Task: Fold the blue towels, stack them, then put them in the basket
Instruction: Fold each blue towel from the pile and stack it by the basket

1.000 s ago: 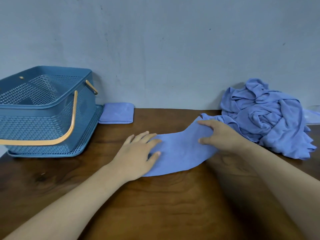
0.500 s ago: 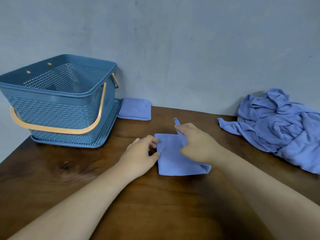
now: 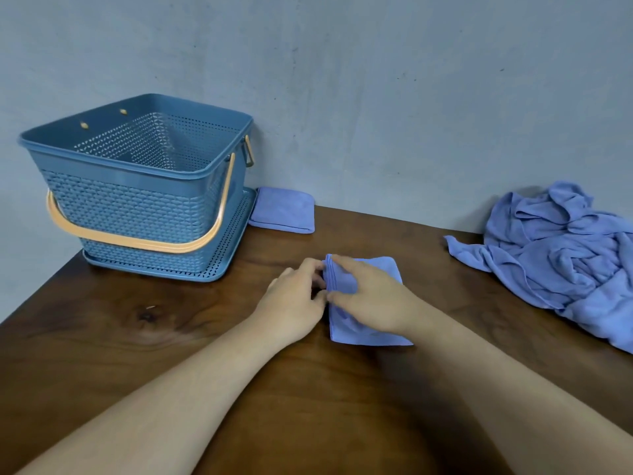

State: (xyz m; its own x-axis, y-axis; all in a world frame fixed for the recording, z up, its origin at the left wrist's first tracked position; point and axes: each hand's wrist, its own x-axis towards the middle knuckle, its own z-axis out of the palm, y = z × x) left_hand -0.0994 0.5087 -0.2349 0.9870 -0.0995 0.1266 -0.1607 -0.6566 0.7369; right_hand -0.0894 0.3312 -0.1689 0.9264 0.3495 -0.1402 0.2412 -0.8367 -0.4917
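A small folded blue towel lies on the brown table in the middle. My right hand lies across it, fingers pointing left along its left edge. My left hand is at that same edge and pinches the stacked layers with curled fingers. A second folded blue towel lies flat by the wall, just right of the basket. A heap of unfolded blue towels sits at the right. The blue basket with an orange handle stands at the back left, and no towel shows inside it.
The brown wooden table ends at its left edge below the basket. A grey wall stands directly behind the basket, the folded towel and the heap. Bare wood lies between the basket and my hands.
The spread towel was folded over into a small rectangle. My hands came together at its left edge. The view shifted, so the basket now sits closer to the middle.
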